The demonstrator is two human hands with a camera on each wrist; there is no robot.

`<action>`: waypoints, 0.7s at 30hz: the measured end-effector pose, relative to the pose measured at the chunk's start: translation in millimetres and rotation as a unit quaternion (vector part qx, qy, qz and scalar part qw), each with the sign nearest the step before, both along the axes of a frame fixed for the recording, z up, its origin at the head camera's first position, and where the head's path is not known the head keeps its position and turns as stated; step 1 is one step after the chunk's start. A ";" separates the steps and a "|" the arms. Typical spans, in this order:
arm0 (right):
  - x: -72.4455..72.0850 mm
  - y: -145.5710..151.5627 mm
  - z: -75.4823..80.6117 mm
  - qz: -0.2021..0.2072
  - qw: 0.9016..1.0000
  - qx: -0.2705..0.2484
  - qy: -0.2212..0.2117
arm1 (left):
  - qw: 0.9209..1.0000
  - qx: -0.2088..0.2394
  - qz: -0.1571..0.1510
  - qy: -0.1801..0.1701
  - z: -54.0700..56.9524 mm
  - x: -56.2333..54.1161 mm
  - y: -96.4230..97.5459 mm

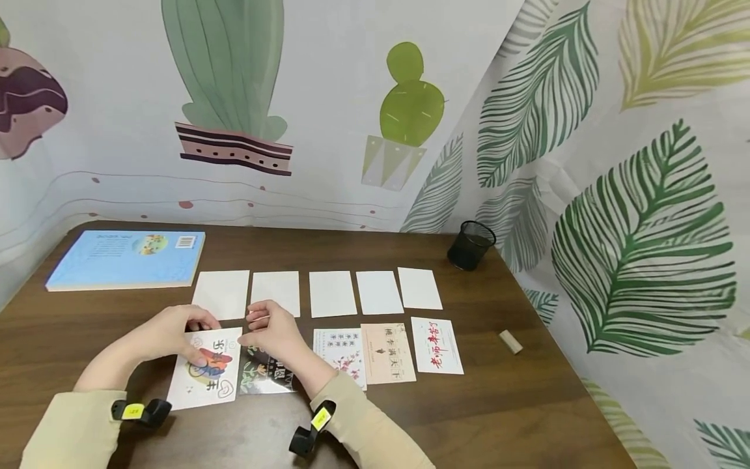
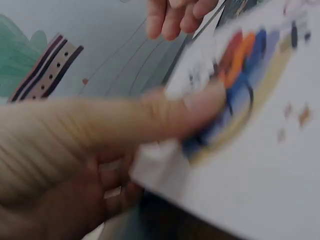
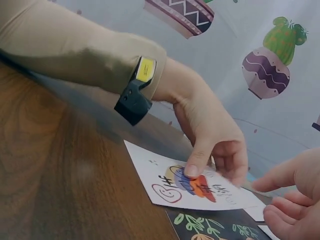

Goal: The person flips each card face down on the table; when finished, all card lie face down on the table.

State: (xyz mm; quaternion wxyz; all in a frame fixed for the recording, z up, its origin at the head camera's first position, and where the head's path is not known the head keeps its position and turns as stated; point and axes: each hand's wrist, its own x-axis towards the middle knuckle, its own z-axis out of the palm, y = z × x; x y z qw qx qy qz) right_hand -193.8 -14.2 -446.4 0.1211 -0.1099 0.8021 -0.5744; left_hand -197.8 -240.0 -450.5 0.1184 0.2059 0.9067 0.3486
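Note:
My left hand [image 1: 176,329] pinches a white greeting card [image 1: 202,384] with a colourful drawing, its thumb on the printed face. In the right wrist view, that card [image 3: 167,185] is tilted up off the table. Close to its upper right corner is my right hand [image 1: 278,335], fingers loosely bent and holding nothing; whether a fingertip touches the card, I cannot tell. A black card [image 1: 263,374] with plant prints lies under the right hand, partly hidden. To its right lie a flower-print card [image 1: 340,348], a beige card [image 1: 388,355] and a white card with red writing [image 1: 437,345].
Several blank white cards form a row behind, from the leftmost card [image 1: 221,293] to the rightmost card [image 1: 420,288]. A blue book [image 1: 125,260] lies at the back left. At the back right stands a black mesh pen holder [image 1: 471,247]; a small beige block [image 1: 511,342] lies near the right edge.

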 end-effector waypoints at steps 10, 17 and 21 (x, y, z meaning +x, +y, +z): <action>6.4 -8.9 -5.5 -0.009 0.992 -0.079 -0.098 | 0.987 0.136 -0.089 -0.016 -7.0 -1.8 -17.1; 10.6 -15.7 -9.1 0.051 0.966 -0.180 -0.180 | 0.976 0.184 -0.095 -0.062 -4.2 -1.6 -22.4; 12.2 -17.9 -12.3 0.069 0.965 -0.172 -0.187 | 0.974 0.194 -0.100 -0.065 -4.6 -3.0 -19.9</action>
